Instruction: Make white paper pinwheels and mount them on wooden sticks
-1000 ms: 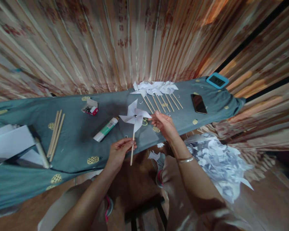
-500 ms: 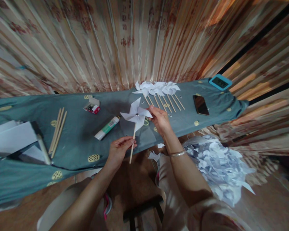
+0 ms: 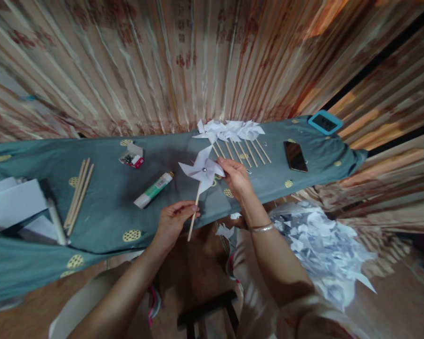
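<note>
Just above the near edge of the grey-green cloth-covered worktop (image 3: 109, 197), a white four-bladed paper pinwheel (image 3: 203, 169) with a silver centre pin stands nearly upright, the left hand (image 3: 173, 221) with its grip pinched tight on the thin wooden stick (image 3: 193, 214) and the right hand (image 3: 236, 176) nipping the right blade.

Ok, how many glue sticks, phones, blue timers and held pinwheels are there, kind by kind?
Glue stick: 1
Phone: 1
Blue timer: 1
Held pinwheel: 1
Total: 4

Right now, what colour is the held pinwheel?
White: the pinwheel shows best in the head view.
</note>
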Demonstrator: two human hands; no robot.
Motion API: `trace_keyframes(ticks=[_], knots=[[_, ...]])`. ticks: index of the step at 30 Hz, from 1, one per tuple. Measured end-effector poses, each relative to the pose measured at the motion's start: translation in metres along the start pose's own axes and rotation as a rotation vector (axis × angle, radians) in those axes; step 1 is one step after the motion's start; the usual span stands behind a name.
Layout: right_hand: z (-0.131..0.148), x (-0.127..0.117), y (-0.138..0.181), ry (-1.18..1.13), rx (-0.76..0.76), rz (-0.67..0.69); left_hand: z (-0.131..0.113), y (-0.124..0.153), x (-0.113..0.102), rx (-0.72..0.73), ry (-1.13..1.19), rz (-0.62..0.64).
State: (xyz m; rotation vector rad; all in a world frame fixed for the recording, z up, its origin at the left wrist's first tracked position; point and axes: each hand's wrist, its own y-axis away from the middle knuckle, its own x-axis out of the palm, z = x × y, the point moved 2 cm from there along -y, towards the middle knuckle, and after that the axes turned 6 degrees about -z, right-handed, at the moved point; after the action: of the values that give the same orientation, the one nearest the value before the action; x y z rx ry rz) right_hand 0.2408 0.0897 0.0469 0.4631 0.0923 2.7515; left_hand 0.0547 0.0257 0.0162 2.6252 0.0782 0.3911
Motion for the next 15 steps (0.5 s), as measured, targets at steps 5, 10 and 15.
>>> trace_keyframes(ticks=[5,10,15], knots=[[0.0009,-0.0045,0.0024,0.007,0.015,-0.025,0.0008,-0.0003,0.0026,0.01,-0.012,0.008],[0.002,-0.0048,0.0041,0.021,0.036,-0.034,0.0034,-0.0022,0.001,0.058,-0.05,0.02],[0.0026,-0.0028,0.0045,0.008,0.036,-0.024,0.0027,-0.0018,0.0012,0.039,-0.026,0.016]])
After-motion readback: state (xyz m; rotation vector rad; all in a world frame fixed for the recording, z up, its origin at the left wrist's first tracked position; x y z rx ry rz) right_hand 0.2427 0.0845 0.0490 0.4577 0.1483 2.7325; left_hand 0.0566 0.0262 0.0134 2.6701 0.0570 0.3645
